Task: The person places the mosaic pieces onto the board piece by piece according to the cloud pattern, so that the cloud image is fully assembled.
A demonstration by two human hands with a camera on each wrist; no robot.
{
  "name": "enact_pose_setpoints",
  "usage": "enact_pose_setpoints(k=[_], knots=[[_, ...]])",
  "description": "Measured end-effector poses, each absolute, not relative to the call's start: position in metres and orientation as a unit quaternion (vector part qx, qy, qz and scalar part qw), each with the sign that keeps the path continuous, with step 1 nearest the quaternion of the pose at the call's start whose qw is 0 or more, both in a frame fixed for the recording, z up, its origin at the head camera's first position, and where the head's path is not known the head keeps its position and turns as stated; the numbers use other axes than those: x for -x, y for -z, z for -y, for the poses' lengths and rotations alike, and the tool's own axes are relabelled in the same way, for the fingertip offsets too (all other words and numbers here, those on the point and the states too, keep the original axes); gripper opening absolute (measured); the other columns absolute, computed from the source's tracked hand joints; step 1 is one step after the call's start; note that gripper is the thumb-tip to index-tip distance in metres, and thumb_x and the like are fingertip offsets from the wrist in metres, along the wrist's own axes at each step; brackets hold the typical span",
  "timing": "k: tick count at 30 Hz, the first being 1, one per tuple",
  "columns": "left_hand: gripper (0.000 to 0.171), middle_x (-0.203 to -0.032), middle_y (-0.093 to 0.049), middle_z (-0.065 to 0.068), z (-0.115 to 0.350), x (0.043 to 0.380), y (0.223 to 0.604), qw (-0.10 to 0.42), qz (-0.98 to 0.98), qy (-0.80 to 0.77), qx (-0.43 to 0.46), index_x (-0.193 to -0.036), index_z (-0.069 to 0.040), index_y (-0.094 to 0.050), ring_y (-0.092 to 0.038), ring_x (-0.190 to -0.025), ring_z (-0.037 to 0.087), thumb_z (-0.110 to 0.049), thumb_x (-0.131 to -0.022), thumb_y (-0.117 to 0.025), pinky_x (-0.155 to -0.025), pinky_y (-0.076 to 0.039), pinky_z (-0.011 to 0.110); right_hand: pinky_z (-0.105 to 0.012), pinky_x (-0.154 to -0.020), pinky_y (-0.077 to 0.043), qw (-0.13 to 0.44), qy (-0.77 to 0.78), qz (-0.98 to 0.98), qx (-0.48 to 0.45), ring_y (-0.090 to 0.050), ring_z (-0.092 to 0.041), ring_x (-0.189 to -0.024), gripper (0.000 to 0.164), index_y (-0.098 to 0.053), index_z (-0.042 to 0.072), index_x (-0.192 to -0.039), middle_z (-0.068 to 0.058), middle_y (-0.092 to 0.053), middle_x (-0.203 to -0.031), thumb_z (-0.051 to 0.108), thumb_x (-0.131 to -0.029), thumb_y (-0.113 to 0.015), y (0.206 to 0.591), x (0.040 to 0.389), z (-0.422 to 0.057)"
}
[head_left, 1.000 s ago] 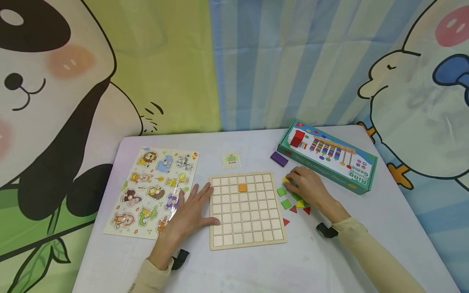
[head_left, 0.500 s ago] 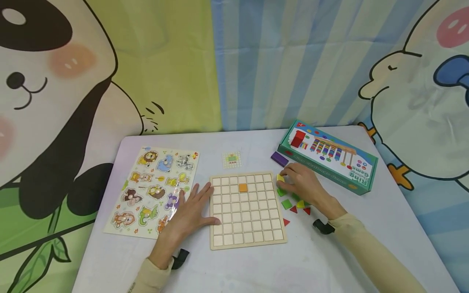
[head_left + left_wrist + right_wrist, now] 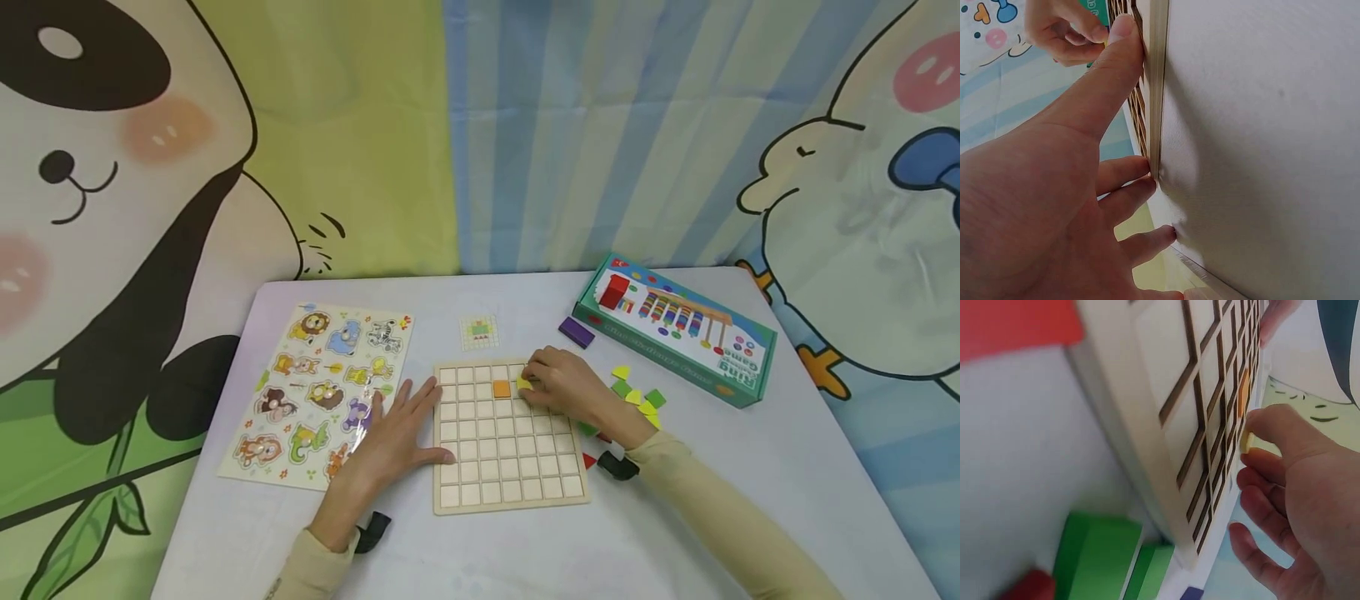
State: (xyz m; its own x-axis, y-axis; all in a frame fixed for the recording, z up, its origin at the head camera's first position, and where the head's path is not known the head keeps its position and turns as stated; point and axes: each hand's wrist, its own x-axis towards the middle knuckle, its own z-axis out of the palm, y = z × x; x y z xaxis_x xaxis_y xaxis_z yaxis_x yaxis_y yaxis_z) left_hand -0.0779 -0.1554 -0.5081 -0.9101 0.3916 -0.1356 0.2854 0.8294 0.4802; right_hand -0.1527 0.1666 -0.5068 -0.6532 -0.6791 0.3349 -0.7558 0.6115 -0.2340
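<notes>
A wooden grid board [image 3: 517,454] lies flat on the table, with one orange square tile [image 3: 501,389] in an upper cell. My left hand [image 3: 396,440] rests along the board's left side, fingers spread and its thumb on the edge. Over the upper part of the board, my right hand [image 3: 567,386] pinches a yellow tile [image 3: 1246,442] between thumb and forefinger, just right of the orange one. Fingers partly cover the yellow tile, so its full shape is hidden. Above the board lies a small pattern card [image 3: 479,332].
Loose yellow and green tiles [image 3: 656,398] and red triangles [image 3: 588,461] lie right of the board, some under the right forearm. A purple block [image 3: 576,332] sits beside a green game box [image 3: 675,329]. An animal puzzle sheet [image 3: 315,392] lies at left.
My right hand has left the loose tiles and moved left over the board with a yellow tile. The left hand has kept its place at the board's edge.
</notes>
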Motion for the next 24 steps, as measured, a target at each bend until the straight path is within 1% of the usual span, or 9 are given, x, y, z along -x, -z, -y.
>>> enact_pose_setpoints(k=[4, 8, 14, 21, 24], knots=[[0.11, -0.169, -0.022, 0.005, 0.155, 0.077, 0.507, 0.108, -0.95, -0.229, -0.181, -0.16, -0.012, -0.033, -0.014, -0.156, 0.042, -0.057, -0.072, -0.083, -0.117, 0.001, 0.077, -0.033, -0.076, -0.057, 0.085, -0.177, 0.895, -0.4, -0.064, -0.017, -0.088, 0.024, -0.078, 0.008, -0.1, -0.003, -0.07, -0.098, 0.027, -0.086, -0.083, 0.508, 0.15, -0.163], [0.11, -0.169, -0.023, 0.006, 0.154, 0.077, 0.506, 0.105, -0.952, -0.223, -0.183, -0.159, -0.012, -0.033, -0.015, -0.155, 0.043, -0.057, -0.072, -0.083, -0.117, 0.0, 0.078, -0.034, -0.078, -0.057, 0.081, -0.183, 0.895, -0.4, -0.064, -0.017, -0.091, 0.022, -0.079, 0.008, -0.103, -0.003, -0.07, -0.099, 0.025, -0.088, -0.081, 0.509, 0.148, -0.162], [0.11, -0.169, -0.024, 0.006, 0.155, 0.077, 0.505, 0.103, -0.953, -0.221, -0.183, -0.159, -0.012, -0.034, -0.016, -0.155, 0.044, -0.057, -0.072, -0.083, -0.116, -0.001, 0.078, -0.031, -0.077, -0.057, 0.068, -0.186, 0.899, -0.391, -0.063, -0.014, -0.089, 0.018, -0.08, 0.01, -0.101, 0.0, -0.07, -0.097, 0.023, -0.088, -0.08, 0.51, 0.147, -0.16], [0.11, -0.169, -0.024, 0.006, 0.155, 0.077, 0.506, 0.104, -0.952, -0.222, -0.183, -0.159, -0.012, -0.034, -0.015, -0.155, 0.043, -0.058, -0.072, -0.083, -0.117, -0.001, 0.078, -0.031, -0.074, -0.058, 0.017, -0.231, 0.918, -0.321, -0.064, -0.013, -0.089, 0.016, -0.081, 0.012, -0.096, 0.001, -0.07, -0.095, 0.024, -0.085, -0.083, 0.506, 0.147, -0.155], [0.11, -0.169, -0.024, 0.006, 0.155, 0.077, 0.506, 0.105, -0.952, -0.223, -0.182, -0.159, -0.012, -0.034, -0.015, -0.156, 0.043, -0.058, -0.072, -0.083, -0.117, 0.0, 0.078, -0.03, -0.073, -0.057, 0.007, -0.24, 0.924, -0.299, -0.063, -0.011, -0.088, 0.016, -0.08, 0.014, -0.094, 0.003, -0.07, -0.094, 0.026, -0.084, -0.083, 0.505, 0.147, -0.153]])
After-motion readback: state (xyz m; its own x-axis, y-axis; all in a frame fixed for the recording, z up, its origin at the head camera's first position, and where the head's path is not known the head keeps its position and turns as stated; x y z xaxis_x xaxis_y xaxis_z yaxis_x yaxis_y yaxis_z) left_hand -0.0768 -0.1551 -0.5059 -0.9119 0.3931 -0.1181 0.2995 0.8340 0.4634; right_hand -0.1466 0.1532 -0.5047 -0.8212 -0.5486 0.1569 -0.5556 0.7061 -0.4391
